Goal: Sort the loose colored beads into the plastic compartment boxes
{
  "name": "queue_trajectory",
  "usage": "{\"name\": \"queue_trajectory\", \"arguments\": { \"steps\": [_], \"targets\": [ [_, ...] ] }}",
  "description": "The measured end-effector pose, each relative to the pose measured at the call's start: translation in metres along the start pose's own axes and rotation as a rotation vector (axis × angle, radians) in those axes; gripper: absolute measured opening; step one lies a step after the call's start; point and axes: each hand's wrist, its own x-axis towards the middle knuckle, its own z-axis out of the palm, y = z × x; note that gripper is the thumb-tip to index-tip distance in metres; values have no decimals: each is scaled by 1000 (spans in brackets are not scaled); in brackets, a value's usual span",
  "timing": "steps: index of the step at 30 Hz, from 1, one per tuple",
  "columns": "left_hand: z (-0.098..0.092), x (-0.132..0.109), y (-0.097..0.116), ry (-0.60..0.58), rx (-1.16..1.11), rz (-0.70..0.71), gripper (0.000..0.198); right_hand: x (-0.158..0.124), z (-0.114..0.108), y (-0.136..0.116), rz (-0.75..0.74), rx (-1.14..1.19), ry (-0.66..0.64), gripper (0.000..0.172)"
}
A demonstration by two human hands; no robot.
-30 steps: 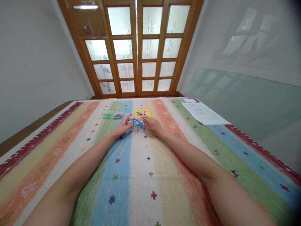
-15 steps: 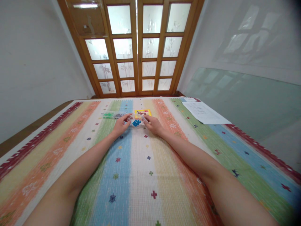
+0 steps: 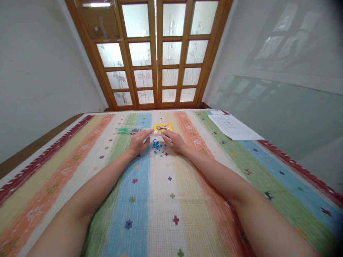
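Note:
A clear plastic bag (image 3: 156,133) stretches between my two hands just above the cloth. My left hand (image 3: 138,142) pinches its left side, and my right hand (image 3: 173,140) grips its right side. Several small blue pieces (image 3: 155,145), apparently toy bricks, lie loose on the cloth below the bag, between the hands. Right behind the bag is a yellow-edged picture card or booklet (image 3: 167,127). Beyond my left hand lie clear bags with green pieces (image 3: 123,130) and dark pieces (image 3: 136,130).
A striped, patterned tablecloth (image 3: 160,214) covers the table. Sheets of white paper (image 3: 235,127) lie at the far right. A glass panel (image 3: 268,103) leans along the right wall, and wooden glazed doors (image 3: 158,71) stand beyond the table.
The blue pieces, bunched inside the bag before, have spilled out onto the cloth towards me. My hands have stayed nearly in place and still hold the bag.

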Motion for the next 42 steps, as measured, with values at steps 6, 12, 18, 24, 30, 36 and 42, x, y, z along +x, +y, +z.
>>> {"name": "queue_trajectory", "arguments": {
  "steps": [6,12,18,24,30,36,42],
  "targets": [
    [-5,2,9,-26,-154,-127,44,-2,1,2,-30,-61,-1,38],
    [-6,4,19,-62,-315,-253,54,-1,0,1,-22,-104,12,44],
    [11,6,19,-87,-629,-435,63,0,-1,2,-127,-48,0,73],
    [22,9,20,-56,-994,-642,68,2,1,4,-165,-74,-78,89],
    [30,8,13,-90,-1230,-811,61,2,-1,1,-198,-107,-159,109],
    [29,9,18,-94,-1297,-856,62,2,-1,4,-204,-145,-202,115],
    [29,8,23,-87,-1169,-879,74,1,0,1,-204,-167,-203,111]
  ]
}}
